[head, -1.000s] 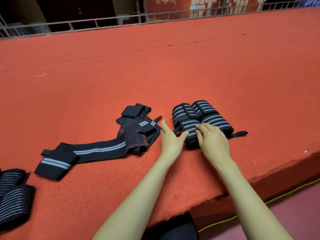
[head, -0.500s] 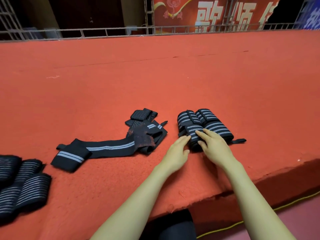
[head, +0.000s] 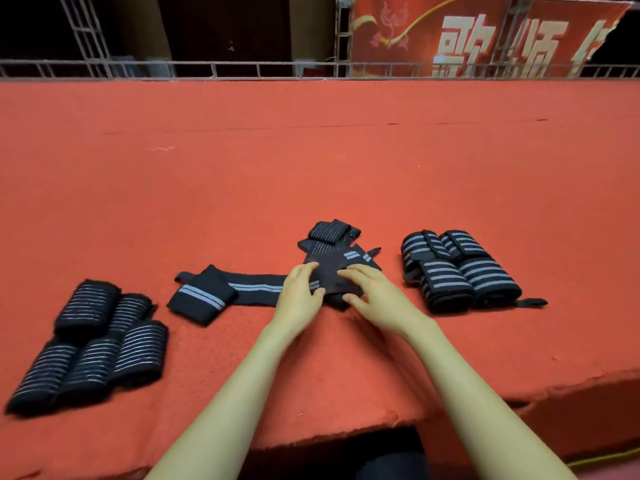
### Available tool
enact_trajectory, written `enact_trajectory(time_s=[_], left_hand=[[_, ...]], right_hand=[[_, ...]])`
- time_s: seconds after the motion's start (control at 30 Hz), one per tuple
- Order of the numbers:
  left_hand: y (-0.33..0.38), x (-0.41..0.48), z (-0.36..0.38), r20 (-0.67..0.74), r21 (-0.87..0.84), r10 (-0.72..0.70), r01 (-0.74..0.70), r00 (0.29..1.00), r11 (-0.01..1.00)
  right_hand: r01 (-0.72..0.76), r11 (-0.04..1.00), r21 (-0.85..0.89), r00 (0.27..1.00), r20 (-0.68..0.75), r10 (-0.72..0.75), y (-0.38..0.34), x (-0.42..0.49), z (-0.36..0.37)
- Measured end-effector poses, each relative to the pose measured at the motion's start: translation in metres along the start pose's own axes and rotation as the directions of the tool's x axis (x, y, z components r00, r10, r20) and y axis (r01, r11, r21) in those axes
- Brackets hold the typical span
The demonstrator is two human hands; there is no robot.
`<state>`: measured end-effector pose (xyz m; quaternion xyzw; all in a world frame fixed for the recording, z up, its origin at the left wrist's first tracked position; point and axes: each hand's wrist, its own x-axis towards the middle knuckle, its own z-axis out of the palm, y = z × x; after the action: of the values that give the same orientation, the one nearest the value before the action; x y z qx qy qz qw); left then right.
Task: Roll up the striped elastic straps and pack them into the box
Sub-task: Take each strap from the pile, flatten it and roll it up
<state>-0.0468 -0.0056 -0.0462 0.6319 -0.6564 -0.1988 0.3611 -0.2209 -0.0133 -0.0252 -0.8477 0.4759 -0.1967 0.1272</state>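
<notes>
An unrolled black strap (head: 242,289) with grey stripes lies flat on the red carpeted platform (head: 311,168), its right end bunched in a loose heap (head: 332,244). My left hand (head: 299,294) and my right hand (head: 372,294) both rest on that heap with fingers fairly straight, touching its worn dark patch. To the right sit two rolled striped straps (head: 460,268) side by side. At the left lies a cluster of several rolled straps (head: 93,341). No box shows in the head view.
The platform's front edge (head: 381,424) runs just below my forearms, with a drop beneath it. A metal railing (head: 207,69) and a red banner (head: 485,32) stand at the far back.
Both hands have left the two rolled straps on the right and moved left onto the bunched end of the unrolled strap. The camera shifted, bringing the left cluster of rolls fully into view.
</notes>
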Motion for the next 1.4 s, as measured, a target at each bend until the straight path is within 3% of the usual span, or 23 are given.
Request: enact_trajectory(time_s=[0.2,0.33,0.43,0.57,0.67,0.77,0.83,0.9,0.97,1.07,1.17,1.4], left_hand=[[-0.034,0.004,-0.006,0.113,0.091,-0.072,0.062,0.991,0.994],[-0.032,0.009,-0.009,0.164,0.093,0.007,-0.023,0.986,0.995],[-0.026,0.008,-0.013,0.187,0.041,0.064,-0.073,0.980,0.996],[-0.026,0.003,-0.017,0.103,-0.020,-0.039,0.041,0.994,0.999],[-0.024,-0.001,-0.024,0.000,-0.146,-0.182,0.180,0.983,0.973],[-0.020,-0.005,-0.033,-0.014,-0.210,-0.215,0.208,0.976,0.955],[-0.016,-0.009,-0.040,0.030,-0.360,-0.257,0.250,0.966,0.899],[-0.007,-0.018,-0.047,0.141,-0.588,-0.326,0.344,0.935,0.732],[-0.002,-0.026,-0.053,0.189,-0.697,-0.361,0.384,0.913,0.606],[0.003,-0.037,-0.061,0.207,-0.750,-0.327,0.364,0.922,0.553],[0.010,-0.044,-0.071,0.229,-0.789,-0.283,0.348,0.931,0.506],[0.029,-0.043,-0.085,0.067,-0.889,-0.431,0.250,0.900,0.383]], right_hand=[[-0.080,0.995,-0.053,0.994,0.075,0.084,-0.003,0.030,0.024],[-0.081,0.995,0.065,0.995,-0.047,0.084,-0.002,0.029,0.038],[-0.043,0.962,0.270,0.987,-0.135,0.082,-0.007,0.022,0.041],[-0.082,0.890,0.448,0.988,-0.078,0.131,-0.020,0.018,0.041],[-0.139,0.906,0.400,0.989,0.018,0.144,-0.023,0.016,0.042],[-0.117,0.964,0.239,0.993,0.045,0.109,-0.023,0.013,0.047],[-0.068,0.985,0.160,0.997,0.045,0.062,-0.021,0.013,0.050],[-0.062,0.984,0.167,0.997,0.048,0.055,-0.023,0.012,0.049],[-0.099,0.971,0.216,0.995,0.032,0.094,-0.028,0.011,0.045],[-0.076,0.925,0.371,0.996,-0.019,0.090,-0.043,0.002,0.033],[-0.015,0.772,0.635,1.000,0.005,0.016,-0.052,-0.008,0.019],[-0.069,0.592,0.803,0.995,0.011,0.101,-0.062,-0.019,0.000]])
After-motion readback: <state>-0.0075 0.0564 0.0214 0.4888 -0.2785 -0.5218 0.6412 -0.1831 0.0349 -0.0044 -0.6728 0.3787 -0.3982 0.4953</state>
